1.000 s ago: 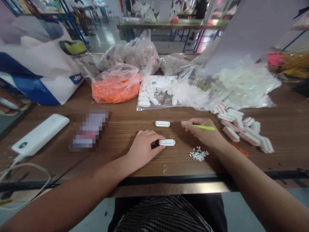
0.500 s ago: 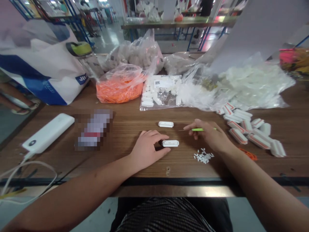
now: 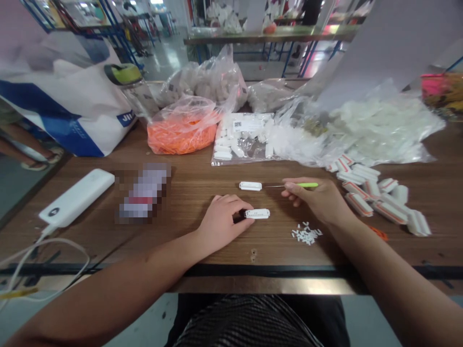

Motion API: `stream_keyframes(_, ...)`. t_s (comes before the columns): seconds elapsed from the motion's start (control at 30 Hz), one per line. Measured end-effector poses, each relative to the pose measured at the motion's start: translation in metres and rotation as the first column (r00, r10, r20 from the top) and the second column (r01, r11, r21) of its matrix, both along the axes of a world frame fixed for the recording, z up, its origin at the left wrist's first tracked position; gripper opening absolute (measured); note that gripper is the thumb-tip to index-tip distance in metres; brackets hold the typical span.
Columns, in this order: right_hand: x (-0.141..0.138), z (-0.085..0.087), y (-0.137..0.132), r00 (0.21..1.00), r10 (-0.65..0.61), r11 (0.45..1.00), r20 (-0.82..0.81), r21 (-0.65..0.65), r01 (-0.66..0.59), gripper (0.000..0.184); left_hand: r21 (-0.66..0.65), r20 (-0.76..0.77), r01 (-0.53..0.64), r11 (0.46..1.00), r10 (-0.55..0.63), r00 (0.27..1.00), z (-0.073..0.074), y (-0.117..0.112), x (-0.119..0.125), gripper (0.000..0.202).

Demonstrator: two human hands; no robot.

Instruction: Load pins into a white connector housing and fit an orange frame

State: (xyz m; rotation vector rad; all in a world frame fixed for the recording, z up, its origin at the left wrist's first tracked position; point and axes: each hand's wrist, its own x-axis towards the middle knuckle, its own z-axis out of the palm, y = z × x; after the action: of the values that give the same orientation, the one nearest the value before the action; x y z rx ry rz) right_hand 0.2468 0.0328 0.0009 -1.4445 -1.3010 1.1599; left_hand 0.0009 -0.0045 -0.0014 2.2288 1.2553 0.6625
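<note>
Between the thumb and fingers of my left hand [image 3: 220, 224] is the left end of a small white plastic case [image 3: 258, 213], which lies on the brown table [image 3: 202, 178]. My right hand [image 3: 313, 197] pinches a thin pointed tool with a bright green handle [image 3: 307, 185]. Its metal shaft points left, and the tip comes close to a second white plastic case [image 3: 250, 186]; I cannot tell whether they touch. Below my right hand lies a small heap of tiny white pieces [image 3: 306, 233].
On the right is a pile of white cases with orange strips [image 3: 390, 207], near some orange bands [image 3: 378, 233]. Plastic bags, one holding orange strips [image 3: 181, 132], line the back. A white power bank [image 3: 76, 197], a blurred-out object [image 3: 144, 193] and a bottle [image 3: 133, 86] occupy the left.
My right hand has turned the green-handled tool so more of its shaft shows, its tip now near the farther white case. The left thumb has closed in against the nearer case.
</note>
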Motion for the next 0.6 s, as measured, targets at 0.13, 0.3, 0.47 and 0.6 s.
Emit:
stream_keyframes(0.13, -0.003, 0.0, -0.004, 0.987, -0.053, 0.994, 0.155, 0.1, 0.038, 0.05, -0.001, 0.003, -0.006, 1.0, 0.006, 1.0, 0.0, 0.0, 0.0, 0.013)
stream_keyframes(0.3, -0.002, -0.003, -0.007, 0.967, -0.09, 0.977, 0.239, 0.208, 0.04, 0.051, 0.008, 0.004, -0.008, 1.0, 0.008, 1.0, 0.001, 0.0, 0.001, 0.014)
stream_keyframes(0.47, 0.006, -0.008, -0.003, 0.976, -0.085, 0.986, 0.202, 0.161, 0.052, 0.039, 0.003, 0.012, -0.011, 1.0, 0.011, 1.0, 0.001, -0.002, 0.002, 0.013)
stream_keyframes(0.6, 0.008, -0.007, -0.003, 0.98, -0.077, 0.988, 0.184, 0.145, 0.05, 0.033, 0.002, 0.019, -0.007, 1.0, 0.007, 1.0, 0.001, -0.002, 0.001, 0.013)
